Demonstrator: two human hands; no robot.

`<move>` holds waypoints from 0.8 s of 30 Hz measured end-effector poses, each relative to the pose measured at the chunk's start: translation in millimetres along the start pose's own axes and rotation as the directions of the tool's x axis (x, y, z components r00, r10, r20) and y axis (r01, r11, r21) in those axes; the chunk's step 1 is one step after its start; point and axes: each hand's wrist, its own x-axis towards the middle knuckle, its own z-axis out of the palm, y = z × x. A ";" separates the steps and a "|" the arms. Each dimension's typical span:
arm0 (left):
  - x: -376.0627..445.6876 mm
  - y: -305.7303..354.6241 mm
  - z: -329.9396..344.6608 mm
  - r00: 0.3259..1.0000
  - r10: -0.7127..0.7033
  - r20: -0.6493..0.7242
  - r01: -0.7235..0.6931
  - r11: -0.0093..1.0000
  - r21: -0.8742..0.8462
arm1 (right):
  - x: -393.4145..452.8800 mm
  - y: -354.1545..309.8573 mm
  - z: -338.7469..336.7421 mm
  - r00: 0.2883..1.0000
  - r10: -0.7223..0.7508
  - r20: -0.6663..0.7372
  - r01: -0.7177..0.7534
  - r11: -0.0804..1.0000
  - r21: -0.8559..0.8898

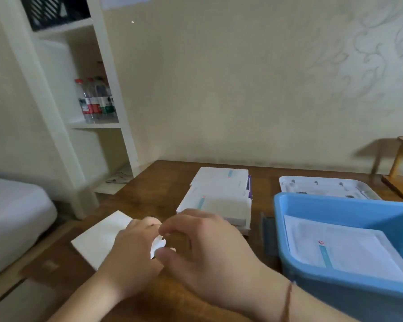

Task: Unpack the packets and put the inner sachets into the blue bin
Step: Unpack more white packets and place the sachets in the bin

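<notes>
Two hands work at a white packet [102,235] on a wooden surface [154,182], and the risk sits at the torn edge. The left hand [128,254] lies over the packet's right end, holding it down, though how its fingers curl is hidden under the knuckles. The right hand [203,247] has thumb and forefinger curled toward a small white flap [158,245] between the two hands, apparently pinching it; blur leaves the contact uncertain. A pull too sharp or off-line could rip the flap away without opening the packet, or tear the sachet inside. The packet could also slide left toward the surface's near edge if the left hand eases its press.

The packet lies under and left of the left hand. A stack of unopened packets [219,201] sits just beyond the right hand. The blue bin [289,231] stands to the right, near the right wrist, with one flat sachet [340,247] already lying in it.
</notes>
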 end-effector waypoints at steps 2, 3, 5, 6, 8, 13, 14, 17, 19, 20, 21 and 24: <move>-12.0 -15.2 3.8 0.997 -0.068 0.049 0.064 0.995 0.077 | 11.9 5.3 29.7 0.999 0.028 0.044 -0.028 1.000 -0.005; -18.6 -20.6 3.8 0.993 -0.092 0.077 0.084 0.991 0.100 | 17.0 9.6 43.8 0.996 0.055 0.073 -0.054 0.998 -0.011; -29.9 -30.2 4.1 0.989 -0.102 0.106 0.090 0.989 0.117 | 25.8 18.9 68.0 0.982 0.109 0.157 -0.103 0.994 -0.044; -34.4 -33.9 4.2 0.990 -0.104 0.098 0.092 0.988 0.121 | 28.7 23.3 77.7 0.971 0.129 0.203 -0.118 0.991 -0.066; -39.6 -38.8 3.5 0.995 -0.097 0.038 0.091 0.986 0.142 | 31.7 28.2 92.1 0.948 0.148 0.282 -0.126 0.987 -0.096; -42.7 -42.5 -2.1 0.999 -0.020 -0.041 0.029 0.973 0.229 | 33.4 27.7 105.4 0.957 0.071 0.281 -0.027 0.987 -0.156; -42.8 -44.1 -5.0 0.998 -0.024 -0.060 0.037 0.971 0.235 | 33.5 27.4 106.8 0.965 0.032 0.260 0.012 0.986 -0.166; -42.0 -54.0 -13.9 0.985 -0.037 -0.169 0.065 0.985 0.161 | 36.4 27.4 117.1 0.972 -0.183 0.147 0.208 0.962 -0.178; -41.7 -58.6 -19.4 0.959 -0.015 -0.283 0.049 0.992 0.115 | 41.2 27.4 126.6 0.951 -0.292 0.106 0.308 0.927 -0.214; -41.9 -59.3 -22.2 0.950 -0.009 -0.311 0.043 0.994 0.102 | 43.9 26.5 130.8 0.944 -0.315 0.100 0.330 0.917 -0.225; -42.1 -59.2 -25.1 0.944 -0.008 -0.329 0.042 0.994 0.096 | 46.4 24.4 134.4 0.938 -0.334 0.096 0.348 0.905 -0.246; -42.8 -59.6 -30.7 0.927 -0.001 -0.374 0.037 0.995 0.088 | 56.0 16.7 143.2 0.928 -0.356 0.109 0.372 0.872 -0.318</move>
